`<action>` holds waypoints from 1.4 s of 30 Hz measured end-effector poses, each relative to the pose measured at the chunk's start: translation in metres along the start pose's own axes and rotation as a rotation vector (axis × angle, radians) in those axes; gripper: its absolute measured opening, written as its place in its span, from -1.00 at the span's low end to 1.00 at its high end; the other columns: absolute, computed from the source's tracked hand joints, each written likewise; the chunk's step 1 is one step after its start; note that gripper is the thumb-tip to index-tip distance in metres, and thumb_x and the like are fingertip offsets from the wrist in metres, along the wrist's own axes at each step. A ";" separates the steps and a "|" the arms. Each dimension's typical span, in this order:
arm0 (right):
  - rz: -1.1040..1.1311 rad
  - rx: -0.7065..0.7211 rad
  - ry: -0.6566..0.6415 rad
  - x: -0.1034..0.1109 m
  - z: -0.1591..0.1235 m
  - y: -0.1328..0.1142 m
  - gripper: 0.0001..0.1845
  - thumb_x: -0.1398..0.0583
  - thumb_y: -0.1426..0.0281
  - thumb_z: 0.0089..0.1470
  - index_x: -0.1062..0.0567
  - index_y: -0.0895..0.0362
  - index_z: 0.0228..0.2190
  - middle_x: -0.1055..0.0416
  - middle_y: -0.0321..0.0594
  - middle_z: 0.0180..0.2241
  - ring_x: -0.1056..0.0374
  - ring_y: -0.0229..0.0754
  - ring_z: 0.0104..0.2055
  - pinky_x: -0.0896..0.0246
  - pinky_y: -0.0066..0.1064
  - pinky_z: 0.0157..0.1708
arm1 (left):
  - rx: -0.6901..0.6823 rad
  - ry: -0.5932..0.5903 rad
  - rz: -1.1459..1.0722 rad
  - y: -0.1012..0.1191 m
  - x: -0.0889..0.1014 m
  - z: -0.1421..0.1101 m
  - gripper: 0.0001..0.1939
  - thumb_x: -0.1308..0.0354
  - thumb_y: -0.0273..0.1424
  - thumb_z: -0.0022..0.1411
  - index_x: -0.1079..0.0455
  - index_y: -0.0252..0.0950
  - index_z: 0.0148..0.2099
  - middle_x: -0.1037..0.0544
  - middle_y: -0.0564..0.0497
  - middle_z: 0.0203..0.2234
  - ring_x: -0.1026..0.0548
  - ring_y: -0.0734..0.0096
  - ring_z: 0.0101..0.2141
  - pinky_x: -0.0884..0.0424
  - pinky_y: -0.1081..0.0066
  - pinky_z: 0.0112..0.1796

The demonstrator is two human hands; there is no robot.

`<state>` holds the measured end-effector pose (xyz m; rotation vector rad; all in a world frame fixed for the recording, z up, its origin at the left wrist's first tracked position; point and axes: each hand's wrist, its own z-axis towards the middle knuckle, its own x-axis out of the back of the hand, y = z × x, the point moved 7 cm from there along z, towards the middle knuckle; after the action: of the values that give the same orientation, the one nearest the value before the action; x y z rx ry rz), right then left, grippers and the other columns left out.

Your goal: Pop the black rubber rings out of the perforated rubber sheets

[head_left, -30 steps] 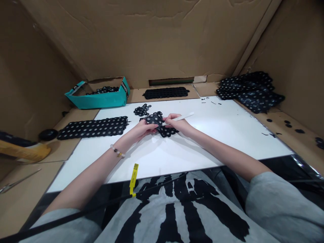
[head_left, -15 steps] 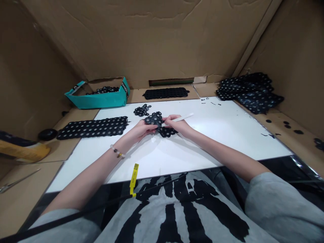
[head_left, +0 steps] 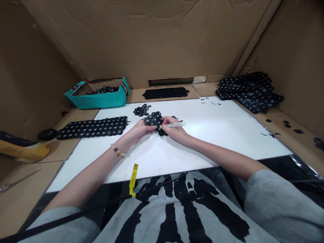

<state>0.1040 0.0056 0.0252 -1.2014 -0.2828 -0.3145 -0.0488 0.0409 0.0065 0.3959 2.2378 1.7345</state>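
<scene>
Your left hand (head_left: 143, 130) and right hand (head_left: 174, 131) are close together near the middle of the desk (head_left: 217, 138), toward its far edge. The left hand's fingers curl around a crumpled black perforated sheet (head_left: 154, 119), holding it up off the surface. The right hand pinches a slim white stick (head_left: 176, 125) between thumb and fingers, with its near end pressed in against the sheet.

Keep that left-hand grip firm but loose enough that the sheet's holes stay open, and bring the stick in with short, controlled movements. Working close to your fingertips gives you the best control, but mind the thin strands between holes, which look easy to tear.

A flat dotted strip (head_left: 92, 128) lies by the desk's left edge, and a small heap of black rings (head_left: 141, 110) sits just beyond your hands. A teal cardboard tray (head_left: 98, 100) stands past the far left corner.

Your fingers hide the stick's tip and the folded part of the sheet, so you can't see exactly where they meet. The sheet's material is hard to make out from here.
</scene>
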 end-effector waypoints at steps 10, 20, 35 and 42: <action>-0.008 0.054 -0.010 -0.002 0.003 0.003 -0.90 -0.12 0.44 -0.07 -0.31 0.09 -0.57 -0.48 -0.22 -0.31 -0.37 -0.07 -0.06 -0.19 -0.24 -0.04 | 0.022 -0.059 0.017 0.003 -0.001 0.000 -0.67 -0.45 -0.47 -0.19 -0.48 -0.35 -0.30 -0.58 -0.03 -0.40 -0.50 0.38 -0.38 -0.45 0.40 -0.28; 0.423 -0.211 -0.032 -0.004 0.008 0.016 -0.87 -0.22 0.33 -0.07 -0.42 0.11 -0.55 -0.49 -0.18 -0.08 -0.36 -0.09 0.08 -0.24 -0.17 0.11 | -0.045 -0.016 0.158 -0.001 0.001 0.002 -0.50 -0.48 -0.29 -0.17 -0.51 -0.33 -0.13 -0.60 -0.07 -0.29 -0.53 0.26 -0.29 -0.46 0.33 -0.26; 0.707 -0.463 -0.068 -0.014 0.000 0.026 -0.79 -0.22 0.47 -0.01 -0.28 0.12 -0.57 -0.54 -0.26 -0.43 -0.53 -0.29 -0.37 -0.50 -0.43 -0.23 | -0.010 0.016 0.002 0.002 0.000 0.000 -0.72 -0.45 -0.42 -0.13 -0.46 -0.37 -0.36 -0.55 -0.01 -0.45 -0.47 0.40 -0.40 -0.41 0.37 -0.28; 0.700 -0.470 -0.056 -0.014 -0.001 0.023 -0.81 -0.21 0.50 -0.02 -0.30 0.13 -0.57 -0.50 -0.30 -0.45 -0.52 -0.31 -0.38 -0.48 -0.41 -0.18 | -0.002 0.033 -0.044 0.002 0.001 0.000 -0.71 -0.47 -0.45 -0.16 -0.46 -0.35 -0.37 -0.53 0.01 -0.48 -0.45 0.43 -0.44 -0.41 0.41 -0.32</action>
<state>0.1001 0.0133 -0.0004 -1.6887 0.1857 0.2827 -0.0496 0.0413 0.0082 0.3175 2.2497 1.7327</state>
